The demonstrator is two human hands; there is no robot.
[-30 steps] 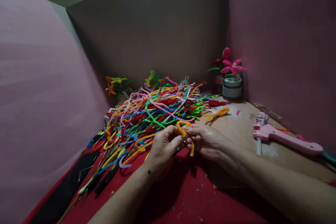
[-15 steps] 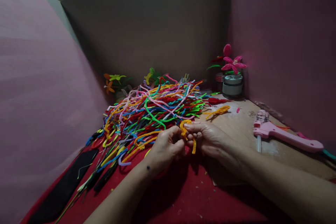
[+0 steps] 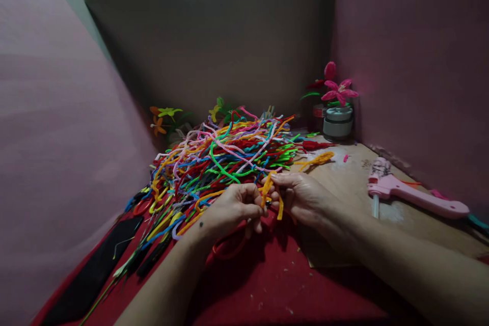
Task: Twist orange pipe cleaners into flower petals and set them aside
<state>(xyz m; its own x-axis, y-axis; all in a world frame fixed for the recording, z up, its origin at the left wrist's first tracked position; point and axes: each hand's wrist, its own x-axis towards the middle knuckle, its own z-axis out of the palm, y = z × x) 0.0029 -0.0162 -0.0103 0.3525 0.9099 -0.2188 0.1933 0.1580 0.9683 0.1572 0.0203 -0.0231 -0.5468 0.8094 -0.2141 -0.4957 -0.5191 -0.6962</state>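
My left hand [image 3: 229, 207] and my right hand [image 3: 301, 196] meet above the red cloth [image 3: 275, 285], both pinching one bent orange pipe cleaner [image 3: 268, 189]. Its loop rises between the fingertips and a short end hangs down by my right thumb. Just behind the hands lies a big heap of pipe cleaners [image 3: 225, 158] in many colours. A red loop of pipe cleaner [image 3: 225, 250] lies on the cloth under my left wrist.
A pink glue gun [image 3: 412, 196] lies on the wooden board at the right. A pink pipe-cleaner flower in a small pot [image 3: 338, 112] stands in the back corner. Small orange and green flowers [image 3: 164, 118] sit at the back left. Pink walls close in both sides.
My left hand has turned and closed tighter on the orange pipe cleaner, and the loop has narrowed and stood up. The red loop under my left wrist has come into sight.
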